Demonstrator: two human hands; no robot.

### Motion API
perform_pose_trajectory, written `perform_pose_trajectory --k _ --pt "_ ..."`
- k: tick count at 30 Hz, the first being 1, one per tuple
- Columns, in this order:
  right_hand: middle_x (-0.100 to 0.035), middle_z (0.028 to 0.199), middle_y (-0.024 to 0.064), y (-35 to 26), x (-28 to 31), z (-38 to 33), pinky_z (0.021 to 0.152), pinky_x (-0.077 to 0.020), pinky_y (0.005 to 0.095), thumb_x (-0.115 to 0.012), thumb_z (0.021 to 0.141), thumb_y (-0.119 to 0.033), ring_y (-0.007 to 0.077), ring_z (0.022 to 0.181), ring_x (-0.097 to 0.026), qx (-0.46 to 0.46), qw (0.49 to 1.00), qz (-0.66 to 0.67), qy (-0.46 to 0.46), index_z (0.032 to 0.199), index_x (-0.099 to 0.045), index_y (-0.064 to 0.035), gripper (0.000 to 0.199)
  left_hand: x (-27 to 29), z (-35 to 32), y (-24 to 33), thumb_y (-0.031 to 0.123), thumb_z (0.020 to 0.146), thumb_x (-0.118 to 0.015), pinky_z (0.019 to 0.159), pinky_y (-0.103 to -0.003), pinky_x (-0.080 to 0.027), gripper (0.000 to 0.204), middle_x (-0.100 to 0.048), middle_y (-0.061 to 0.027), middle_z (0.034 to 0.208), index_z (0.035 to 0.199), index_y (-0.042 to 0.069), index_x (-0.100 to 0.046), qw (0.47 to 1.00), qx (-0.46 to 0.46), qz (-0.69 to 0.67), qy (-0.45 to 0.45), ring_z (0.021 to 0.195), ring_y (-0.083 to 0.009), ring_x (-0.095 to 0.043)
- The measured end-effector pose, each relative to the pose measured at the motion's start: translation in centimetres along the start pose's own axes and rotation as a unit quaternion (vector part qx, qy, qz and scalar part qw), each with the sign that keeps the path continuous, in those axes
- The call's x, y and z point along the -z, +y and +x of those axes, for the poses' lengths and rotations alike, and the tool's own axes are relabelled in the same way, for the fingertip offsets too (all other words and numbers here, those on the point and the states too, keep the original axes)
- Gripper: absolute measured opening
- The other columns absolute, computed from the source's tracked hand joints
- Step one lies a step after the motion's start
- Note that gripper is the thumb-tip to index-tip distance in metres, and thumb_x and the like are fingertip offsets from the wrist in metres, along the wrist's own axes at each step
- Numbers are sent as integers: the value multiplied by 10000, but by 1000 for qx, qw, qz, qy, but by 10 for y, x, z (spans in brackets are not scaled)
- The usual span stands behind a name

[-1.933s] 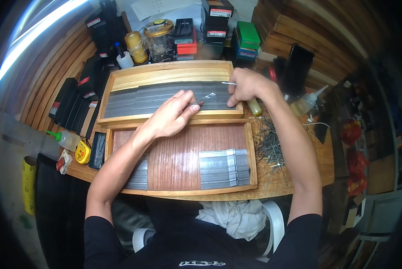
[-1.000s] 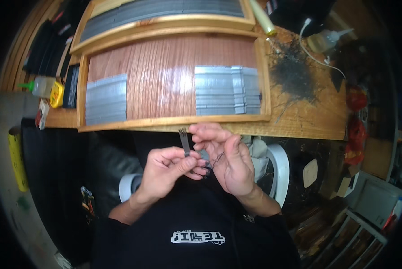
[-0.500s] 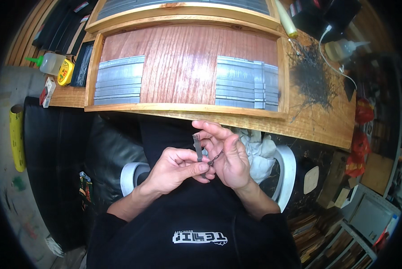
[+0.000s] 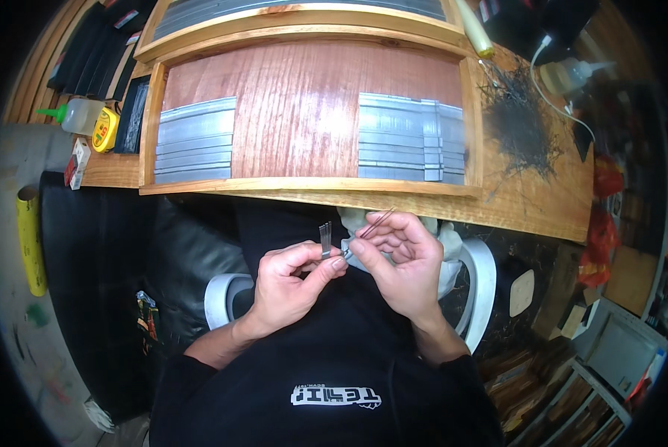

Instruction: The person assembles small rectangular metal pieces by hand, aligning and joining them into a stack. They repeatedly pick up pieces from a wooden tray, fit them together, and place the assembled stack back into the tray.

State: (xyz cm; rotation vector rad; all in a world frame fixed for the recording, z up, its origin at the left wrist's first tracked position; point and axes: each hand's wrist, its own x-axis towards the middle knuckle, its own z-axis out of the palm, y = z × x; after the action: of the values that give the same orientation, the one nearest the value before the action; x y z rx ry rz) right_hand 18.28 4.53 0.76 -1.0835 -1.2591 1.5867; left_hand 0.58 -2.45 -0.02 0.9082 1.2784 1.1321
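My left hand (image 4: pixel 293 287) is closed, pinching a small fan of thin grey metal strips (image 4: pixel 326 238) between thumb and index finger. The strips stand up with their separate ends away from me. Close on its right, my right hand (image 4: pixel 408 272) pinches a slender dark piece with two thin parallel legs (image 4: pixel 379 222), like bent wire or tweezers; its exact kind is unclear. Its lower end points toward the left fingertips, where a small detail is hidden between the fingers. Both hands are over my lap, just before the table edge.
A shallow wooden tray (image 4: pixel 312 185) holds grey metal strips (image 4: pixel 195 141) in stacks at both sides. Right of it lies a heap of fine black wires (image 4: pixel 524 130). A green-capped bottle (image 4: pixel 81 117) and yellow tape measure (image 4: pixel 105 130) stand left. White chair arms (image 4: pixel 481 287) flank me.
My right hand has turned and drawn its fingers together, and the two-legged piece now points up and away. The left hand has shifted slightly, with the grey strips still in it.
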Motion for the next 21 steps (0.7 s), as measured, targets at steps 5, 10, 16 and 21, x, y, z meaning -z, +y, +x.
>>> perform_pose_trajectory --k 5,10,16,21 --pt "-725 958 77 3 2 1 783 -571 227 -767 926 44 100 876 -706 -33 999 23 26 1201 -647 70 301 -4 2 -1 2 985 -711 822 -347 -662 177 -773 -196 981 1137 -88 -705 996 64 -60 -21 904 -233 -780" --pt "-724 944 72 -5 12 3 771 -568 217 -750 939 41 95 853 -703 -67 997 41 -27 1219 -638 68 303 10 11 0 74 1015 -697 806 -333 -656 180 -779 -181 995 1113 -74 -731 952 194 -213 -100 919 -236 -778" --pt "-730 928 89 -1 18 8 776 -606 239 -743 935 61 112 844 -721 -120 990 19 -68 1232 -624 84 321 9 16 2 83 1007 -710 800 -318 -650 178 -782 -160 993 1118 -53 -740 949 231 -188 -105 905 -220 -776" --pt "-743 933 101 2 17 8 769 -608 239 -749 930 62 120 849 -730 -99 994 0 -47 1230 -637 87 321 13 17 -8 66 1014 -698 791 -304 -641 153 -785 -147 990 1115 -39 -742 954 215 -153 -142 904 -202 -775"
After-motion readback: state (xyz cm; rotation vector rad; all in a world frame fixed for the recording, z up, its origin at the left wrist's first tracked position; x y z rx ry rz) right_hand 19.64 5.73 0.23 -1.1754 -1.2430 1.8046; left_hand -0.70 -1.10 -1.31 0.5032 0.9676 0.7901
